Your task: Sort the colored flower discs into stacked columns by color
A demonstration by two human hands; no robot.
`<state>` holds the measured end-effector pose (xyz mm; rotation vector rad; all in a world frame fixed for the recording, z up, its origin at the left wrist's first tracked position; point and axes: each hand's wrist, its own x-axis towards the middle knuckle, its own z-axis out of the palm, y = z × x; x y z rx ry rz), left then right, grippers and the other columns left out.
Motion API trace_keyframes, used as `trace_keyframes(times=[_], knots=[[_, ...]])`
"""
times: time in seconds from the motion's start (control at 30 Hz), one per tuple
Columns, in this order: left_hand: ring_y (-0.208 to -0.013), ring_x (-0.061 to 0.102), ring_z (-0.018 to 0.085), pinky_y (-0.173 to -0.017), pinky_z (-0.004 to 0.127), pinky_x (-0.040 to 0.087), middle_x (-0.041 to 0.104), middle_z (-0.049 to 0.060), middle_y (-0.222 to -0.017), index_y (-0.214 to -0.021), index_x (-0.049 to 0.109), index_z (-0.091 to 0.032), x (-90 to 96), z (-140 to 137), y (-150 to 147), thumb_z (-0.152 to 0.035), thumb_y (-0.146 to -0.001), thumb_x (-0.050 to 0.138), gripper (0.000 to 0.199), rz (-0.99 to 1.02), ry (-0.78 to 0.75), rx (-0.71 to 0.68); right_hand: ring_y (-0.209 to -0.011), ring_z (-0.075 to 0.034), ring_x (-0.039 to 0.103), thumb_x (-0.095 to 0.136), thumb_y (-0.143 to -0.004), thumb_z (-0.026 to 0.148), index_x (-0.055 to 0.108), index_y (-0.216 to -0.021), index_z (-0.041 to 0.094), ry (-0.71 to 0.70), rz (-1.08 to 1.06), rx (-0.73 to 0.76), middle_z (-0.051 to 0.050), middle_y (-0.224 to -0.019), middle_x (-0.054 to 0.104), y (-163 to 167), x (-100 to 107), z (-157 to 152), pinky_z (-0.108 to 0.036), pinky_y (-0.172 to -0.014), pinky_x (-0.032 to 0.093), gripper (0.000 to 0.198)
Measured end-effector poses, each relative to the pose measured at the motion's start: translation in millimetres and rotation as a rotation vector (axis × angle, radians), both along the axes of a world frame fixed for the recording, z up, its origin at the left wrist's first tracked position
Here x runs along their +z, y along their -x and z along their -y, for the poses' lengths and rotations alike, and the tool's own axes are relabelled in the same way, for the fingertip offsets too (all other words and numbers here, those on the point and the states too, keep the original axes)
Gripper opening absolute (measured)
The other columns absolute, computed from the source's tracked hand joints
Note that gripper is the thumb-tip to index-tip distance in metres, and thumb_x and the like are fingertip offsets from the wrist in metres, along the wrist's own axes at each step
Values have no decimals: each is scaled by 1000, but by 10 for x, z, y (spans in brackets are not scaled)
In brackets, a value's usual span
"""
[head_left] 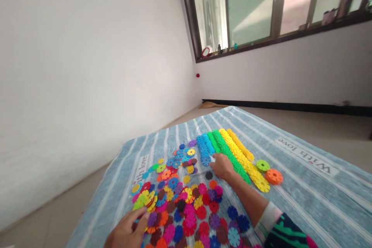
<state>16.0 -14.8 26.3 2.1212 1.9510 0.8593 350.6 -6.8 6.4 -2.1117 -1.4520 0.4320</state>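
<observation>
One white wall [87,54] fills the left of my feed, beside a blue striped cloth [110,193] over the surface. My left hand [128,229] curls at the edge of the loose, mixed-colour discs [190,216], teal showing between thumb and fingers; I can't tell whether it's gripped. Next come the blue row [203,150] and cyan row [208,143], my right hand [222,166] at their near ends, fingers bent close, its hold unclear to me. Then green rows [229,155], yellow rows [245,162], a lime disc [263,166], orange discs [274,177] and, on the windowsill, a dark bottle [347,1].
</observation>
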Motion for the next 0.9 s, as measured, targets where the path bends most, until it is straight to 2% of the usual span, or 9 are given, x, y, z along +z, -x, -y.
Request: trace_keyframes(times=[0.07,0.17,0.23,0.33,0.47,0.6,0.77,0.9], knots=[[-92,69,26,-85,33,53,76,2,-91,-81,74,-25,134,-80,-511,-42,-68,55,28,77,89,-142,-98,-25,65,53,-81,24,68,-101,17,2,-17,4,-13,-102,71,11,-9,-6,-28,-76,47,26],[-91,69,24,-83,33,53,74,8,-100,-97,70,-17,185,-283,-1206,-30,-68,56,35,219,248,-334,-100,-26,65,52,-81,24,68,-103,16,5,-35,10,-14,-103,71,19,-21,-17,-30,-78,47,28],[-98,67,23,-84,31,52,71,13,-107,-103,67,-12,148,-440,-1555,-21,-68,56,38,223,277,-395,-102,-26,64,53,-81,24,67,-106,16,5,-43,16,-14,-105,70,18,-27,-25,-30,-80,47,30],[-104,64,21,-87,28,49,70,14,-109,-102,66,-11,70,-628,-1890,-12,-68,57,35,103,292,-396,-104,-26,63,54,-81,25,66,-110,16,10,-50,20,-14,-108,69,18,-33,-42,-30,-83,47,33],[-103,64,20,-86,26,47,71,11,-105,-88,67,-13,-3,-733,-2093,-6,-63,61,26,24,293,-356,-104,-26,64,55,-81,25,66,-111,17,21,-45,13,-14,-108,69,37,-30,-63,-31,-83,48,33],[-98,65,19,-85,26,45,72,8,-99,-85,65,-16,-49,-750,-2185,-4,-62,61,27,-12,272,-344,-101,-26,65,56,-81,25,67,-108,16,38,-25,6,-15,-104,70,58,-13,-74,-31,-82,49,30],[-81,65,16,-71,22,43,70,2,-80,-71,60,-18,-88,-773,-2257,-5,-63,59,15,-42,224,-345,-97,-28,66,54,-83,21,68,-100,14,56,19,-8,-16,-101,70,87,25,-70,-33,-78,51,23],[-72,63,14,-63,20,40,65,-1,-70,-67,56,-19,-116,-776,-2277,-4,-64,57,15,-53,186,-328,-95,-28,67,51,-84,19,67,-99,12,60,57,-23,-16,-99,70,116,37,-68,-34,-77,51,23]])
